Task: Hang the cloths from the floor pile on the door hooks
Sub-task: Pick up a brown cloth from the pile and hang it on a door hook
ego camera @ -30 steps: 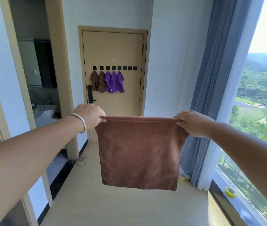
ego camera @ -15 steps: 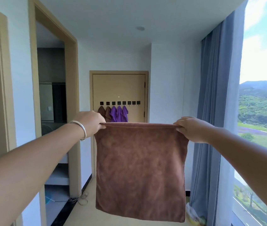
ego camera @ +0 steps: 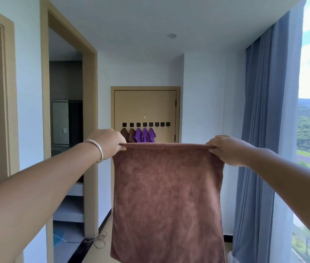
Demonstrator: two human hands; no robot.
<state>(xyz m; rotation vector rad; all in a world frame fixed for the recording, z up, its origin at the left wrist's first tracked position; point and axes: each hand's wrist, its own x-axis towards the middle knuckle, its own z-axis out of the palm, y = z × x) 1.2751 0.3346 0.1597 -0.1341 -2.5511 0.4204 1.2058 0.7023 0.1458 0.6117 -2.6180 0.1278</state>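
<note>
Both hands are still gripping the brown cloth point(ego camera: 167, 202): left hand point(ego camera: 107, 141) and right hand point(ego camera: 226, 149) pinching its top corners. I'm seeing the view tilting upward. It's covering the lower door point(ego camera: 145, 107), where five cloths point(ego camera: 138, 135) are hanging under the hooks point(ego camera: 162, 124).

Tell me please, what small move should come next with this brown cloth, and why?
Probably step toward the beige door: both the left hand and the right hand hold the square brown microfibre cloth stretched by its top corners, and three black hooks right of the purple cloths look free.
</note>
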